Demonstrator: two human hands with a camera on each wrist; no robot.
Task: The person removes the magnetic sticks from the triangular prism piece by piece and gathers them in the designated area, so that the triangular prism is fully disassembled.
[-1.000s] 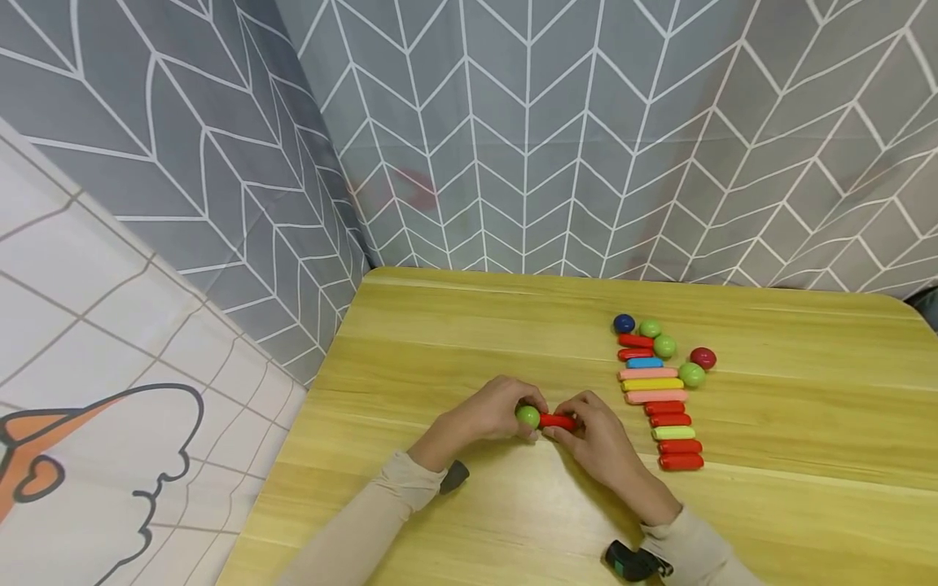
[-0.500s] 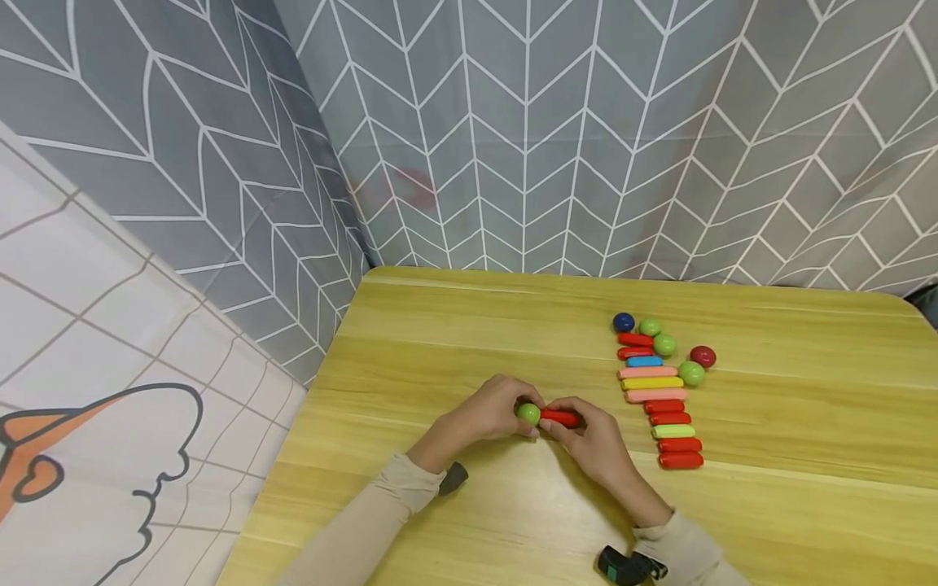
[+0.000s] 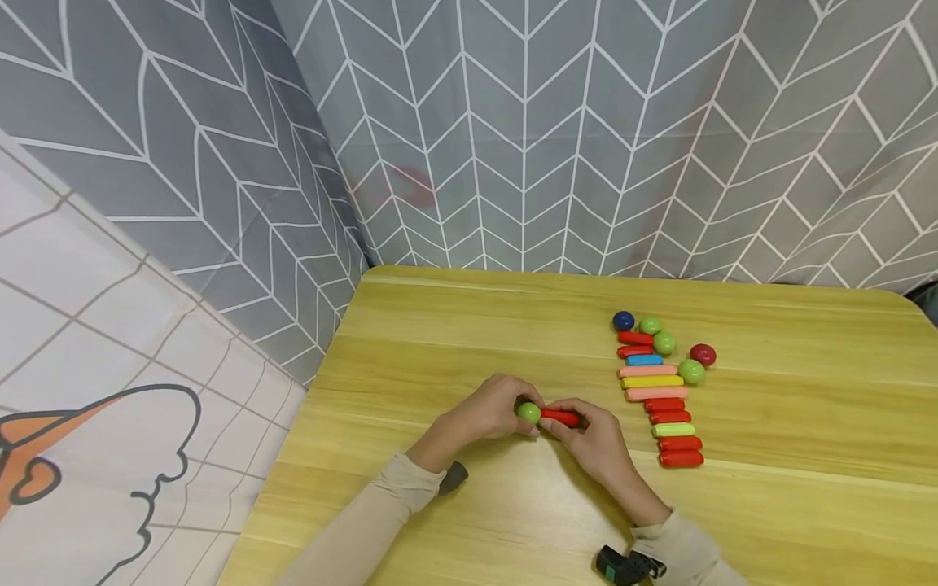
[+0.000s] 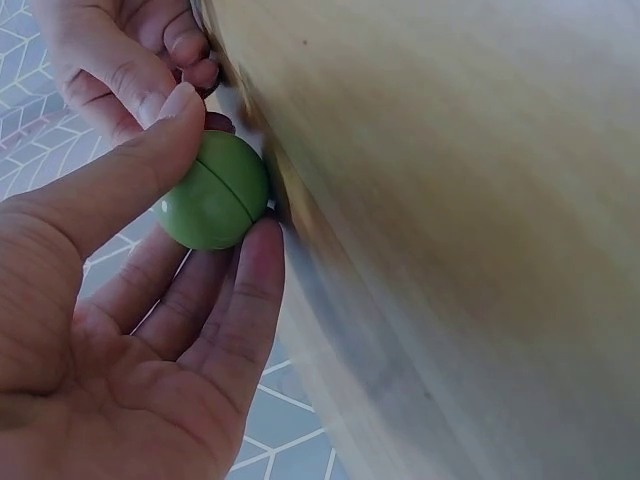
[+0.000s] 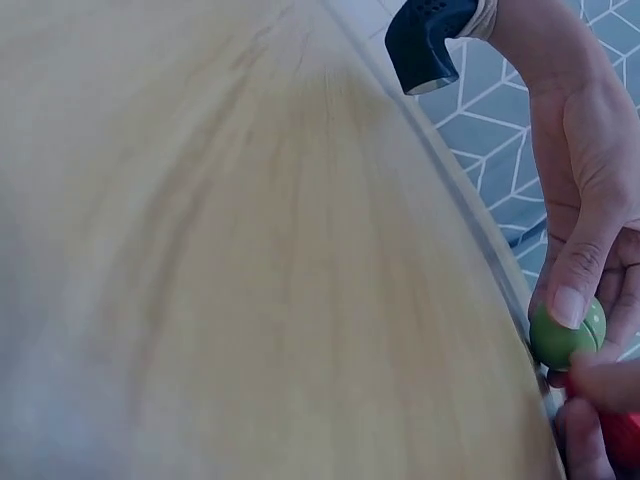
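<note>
My left hand (image 3: 493,409) pinches a green ball (image 3: 528,413) between thumb and fingertips, low over the wooden table. A groove runs around the ball (image 4: 214,190) in the left wrist view. Just to the right, my right hand (image 3: 595,435) grips a short red stick (image 3: 560,417) with thumb and fingers, one end pointing at the ball and right up against it. In the right wrist view the red stick (image 5: 622,435) is partly covered by the fingers, below the green ball (image 5: 567,338).
Right of my hands lies a column of sticks: red ones, a blue stick (image 3: 644,360), a yellow stick (image 3: 651,381), pink ones and a lime stick (image 3: 673,429). Near its top sit a dark blue ball (image 3: 624,321), several green balls and a crimson ball (image 3: 703,355). A patterned curtain (image 3: 528,138) hangs behind the table.
My right hand has shifted slightly left and up and regrasped the red stick, with its thumb and fingertips nearer the green ball. My left hand has barely moved.
</note>
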